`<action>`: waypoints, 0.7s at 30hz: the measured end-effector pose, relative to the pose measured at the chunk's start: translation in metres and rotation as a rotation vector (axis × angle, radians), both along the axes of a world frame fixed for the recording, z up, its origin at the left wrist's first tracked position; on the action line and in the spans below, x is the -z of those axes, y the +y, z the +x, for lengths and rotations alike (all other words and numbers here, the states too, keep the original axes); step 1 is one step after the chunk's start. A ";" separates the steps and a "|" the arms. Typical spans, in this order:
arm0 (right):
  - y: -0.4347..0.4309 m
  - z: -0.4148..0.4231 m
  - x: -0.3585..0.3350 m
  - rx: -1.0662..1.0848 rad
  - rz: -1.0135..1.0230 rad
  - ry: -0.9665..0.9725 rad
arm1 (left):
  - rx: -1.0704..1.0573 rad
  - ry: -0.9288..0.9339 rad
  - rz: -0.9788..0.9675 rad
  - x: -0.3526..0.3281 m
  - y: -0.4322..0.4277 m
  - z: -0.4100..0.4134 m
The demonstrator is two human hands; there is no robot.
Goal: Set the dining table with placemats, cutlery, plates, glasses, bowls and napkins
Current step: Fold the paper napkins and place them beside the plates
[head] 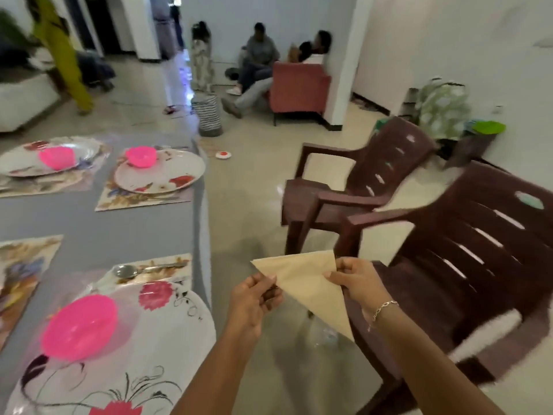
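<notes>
A: Item one, the napkin [308, 287]?

B: I log it as cream, folded to a triangle, held in the air off the right edge of the surface [119, 229], above the floor. Left hand [254, 298] has its grip pinched on the left corner; right hand [357, 283], bracelet at the wrist, has its grip clamped on the upper right edge.

A: On the surface?

B: Nearest the napkin: a floral plate [167, 330] carrying a pink bowl [79, 326], with a spoon [131, 270] on the placemat [161, 265] beyond it. Farther along the surface, two more plates with pink bowls.

A: Right of the napkin?

B: Two brown plastic chairs [466, 247].
</notes>
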State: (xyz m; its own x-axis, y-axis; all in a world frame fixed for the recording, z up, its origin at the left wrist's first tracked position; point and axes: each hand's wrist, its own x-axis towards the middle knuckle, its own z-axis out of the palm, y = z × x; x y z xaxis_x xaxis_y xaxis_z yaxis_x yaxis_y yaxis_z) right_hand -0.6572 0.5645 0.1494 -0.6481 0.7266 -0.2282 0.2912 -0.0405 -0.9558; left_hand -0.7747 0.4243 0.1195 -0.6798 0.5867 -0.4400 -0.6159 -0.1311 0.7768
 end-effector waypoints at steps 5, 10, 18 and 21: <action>0.026 -0.118 0.007 -0.215 -0.044 -0.022 | -0.224 -0.018 -0.018 0.002 -0.002 -0.077; 0.018 -0.215 0.021 -0.429 -0.082 -0.049 | -0.438 0.011 -0.072 0.002 -0.026 -0.126; -0.023 -0.353 0.050 -0.725 -0.208 -0.122 | -0.729 0.007 -0.197 0.015 -0.063 -0.192; -0.035 -0.400 0.057 -0.816 -0.208 -0.156 | -0.804 -0.003 -0.280 0.018 -0.066 -0.210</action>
State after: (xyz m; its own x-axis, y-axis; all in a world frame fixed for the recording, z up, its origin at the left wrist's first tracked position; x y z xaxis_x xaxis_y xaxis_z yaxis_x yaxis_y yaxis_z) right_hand -1.0576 0.5295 0.0925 -0.9000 -0.0206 -0.4355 0.4332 0.0690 -0.8986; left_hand -0.9842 0.3581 0.1017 -0.8418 -0.2049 -0.4994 -0.4199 -0.3327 0.8444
